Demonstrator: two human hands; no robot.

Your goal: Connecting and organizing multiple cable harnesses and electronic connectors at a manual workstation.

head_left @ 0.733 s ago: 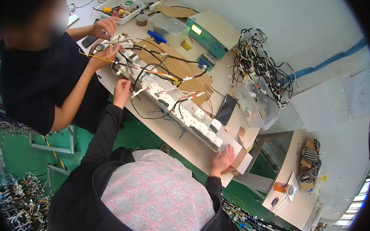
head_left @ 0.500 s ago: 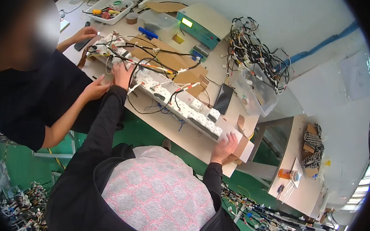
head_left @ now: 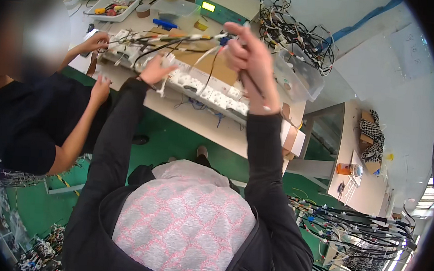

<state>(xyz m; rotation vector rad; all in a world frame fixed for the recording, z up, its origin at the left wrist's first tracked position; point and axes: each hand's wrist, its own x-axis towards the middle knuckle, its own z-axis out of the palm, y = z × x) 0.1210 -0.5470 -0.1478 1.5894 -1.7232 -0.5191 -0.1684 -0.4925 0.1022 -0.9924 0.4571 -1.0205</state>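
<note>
A long fixture with a row of white sockets runs along the front of the table. Black cables with white, red and yellow parts stretch above it. My left hand rests at the fixture's left half, thumb and fingers apart, beside a white connector. Raised above the right half, my right hand has curled fingers closed on a cable; a dark length with a pale tip crosses its wrist. The bundle's right end comes close to these fingers. A co-worker's hands are at the fixture's left end.
At the back are a green-fronted instrument with a lit display, a white tray of parts and a clear bin. Tangled cables heap over another clear bin. A second table stands right.
My right hand has left the fixture's right end and risen up and leftward to the cables. My left hand has shifted slightly right along the fixture. The cable bundle is lifted and stretched.
</note>
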